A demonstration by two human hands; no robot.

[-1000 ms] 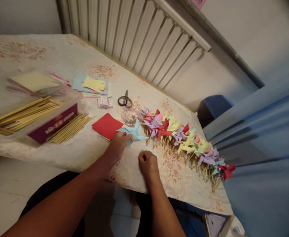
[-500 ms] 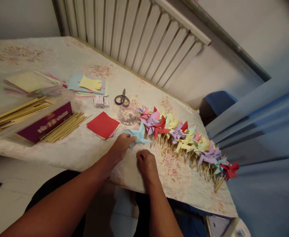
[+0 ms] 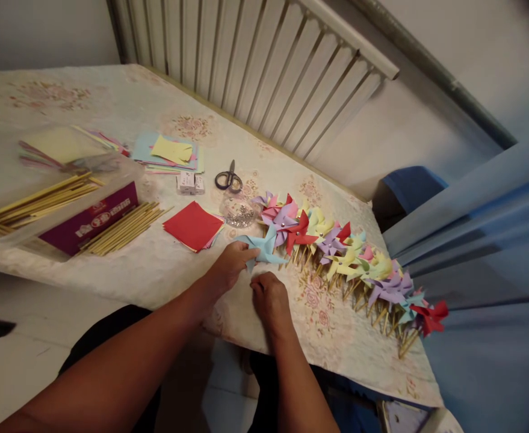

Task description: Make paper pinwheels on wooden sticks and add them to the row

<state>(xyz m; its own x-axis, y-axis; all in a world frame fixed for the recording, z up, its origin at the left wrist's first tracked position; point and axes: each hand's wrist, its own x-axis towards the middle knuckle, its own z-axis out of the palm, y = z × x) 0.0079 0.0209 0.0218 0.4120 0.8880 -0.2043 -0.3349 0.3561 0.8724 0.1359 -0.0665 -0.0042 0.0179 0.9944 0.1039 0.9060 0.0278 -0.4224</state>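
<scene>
A light blue paper pinwheel (image 3: 268,248) is pinched by its edge between the thumb and fingers of my left hand (image 3: 228,263). Just below it, my right hand (image 3: 271,294) is curled closed over the tablecloth, and what its fingers hold, if anything, is hidden. Finished-looking pinwheels on sticks (image 3: 331,243) in purple, red, yellow and pink lie in a row to the right of both hands. Behind my left hand are a stack of red paper squares (image 3: 192,224) and a clear bag of small shiny fasteners (image 3: 239,214).
Black-handled scissors (image 3: 229,179) lie towards the back. Left of them are small white boxes (image 3: 190,183) and stacked coloured paper (image 3: 167,153). Farther left, a clear plastic box (image 3: 106,180) holds wooden sticks, with a bundle of sticks (image 3: 124,228) beside it. A radiator (image 3: 246,66) stands behind the table.
The view has shifted slightly, so most things sit a little farther right. My left hand still pinches the blue pinwheel, and my right hand stays closed below it.
</scene>
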